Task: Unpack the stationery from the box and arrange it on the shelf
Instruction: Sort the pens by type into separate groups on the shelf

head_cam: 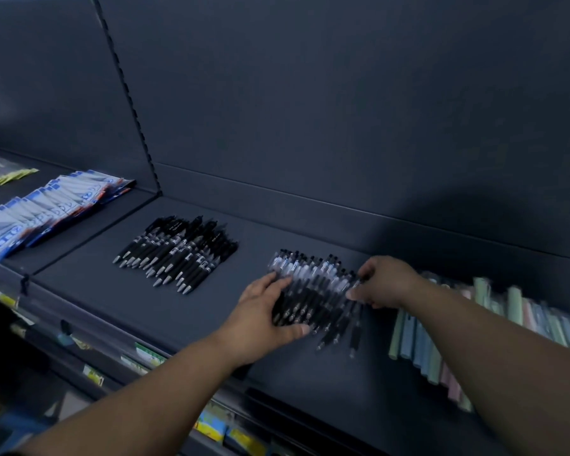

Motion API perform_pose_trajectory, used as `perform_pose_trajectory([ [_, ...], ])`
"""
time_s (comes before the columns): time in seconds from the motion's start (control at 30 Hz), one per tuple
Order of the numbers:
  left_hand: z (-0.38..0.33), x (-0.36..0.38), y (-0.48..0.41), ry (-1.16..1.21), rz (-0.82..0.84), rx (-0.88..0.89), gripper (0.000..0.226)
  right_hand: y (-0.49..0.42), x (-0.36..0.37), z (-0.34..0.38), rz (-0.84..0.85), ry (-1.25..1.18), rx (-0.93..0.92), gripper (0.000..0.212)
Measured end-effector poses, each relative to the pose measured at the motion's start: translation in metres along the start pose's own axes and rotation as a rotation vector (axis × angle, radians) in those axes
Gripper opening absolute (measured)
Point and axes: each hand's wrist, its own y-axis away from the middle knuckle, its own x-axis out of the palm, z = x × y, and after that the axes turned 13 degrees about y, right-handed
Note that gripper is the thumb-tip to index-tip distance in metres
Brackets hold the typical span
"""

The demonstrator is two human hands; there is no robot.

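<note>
On a dark shelf, right of centre | left hand spread, fingers straight against the left side of a fanned row of pens | right hand curled, pinching the row's right end | black pens apart at left | pastel pens just right

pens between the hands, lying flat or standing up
Lying flat: the pens rest side by side on the shelf.
</note>
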Motion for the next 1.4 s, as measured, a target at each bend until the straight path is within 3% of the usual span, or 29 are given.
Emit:
perform_pose_trajectory([
  [0.13, 0.004, -0.001, -0.002, -0.166, 0.050, 0.062, 0.104, 0.019, 0.001, -0.003, -0.055, 0.152, -0.023, 0.087],
  [0.27, 0.002, -0.003, -0.007, -0.373, 0.129, 0.166, 0.105, 0.051, 0.002, -0.001, 0.080, 0.342, -0.101, 0.118],
  [0.4, 0.000, 0.001, -0.010, -0.470, 0.201, 0.218, 0.094, 0.067, 0.017, 0.003, 0.071, 0.353, -0.144, 0.110],
  [0.53, -0.001, 0.002, -0.009, -0.451, 0.196, 0.210, 0.092, 0.071, 0.030, 0.001, 0.038, 0.274, -0.214, 0.122],
  [0.67, 0.000, 0.001, -0.008, -0.409, 0.192, 0.195, 0.096, 0.069, 0.038, -0.002, -0.038, 0.215, -0.323, 0.084],
  [0.77, -0.002, 0.001, -0.005, -0.395, 0.178, 0.203, 0.083, 0.065, 0.038, -0.003, -0.151, 0.221, -0.321, 0.064],
  [0.97, -0.008, 0.003, -0.001, -0.376, 0.146, 0.240, 0.093, 0.071, 0.042, -0.006, -0.178, 0.099, -0.289, 0.081],
  [1.13, -0.011, 0.006, -0.003, -0.387, 0.085, 0.306, 0.085, 0.078, 0.049, -0.004, -0.169, 0.010, -0.284, 0.076],
  [1.4, -0.010, 0.006, -0.012, -0.428, 0.238, 0.291, 0.077, 0.067, 0.040, -0.007, -0.170, 0.035, -0.221, 0.094],
])
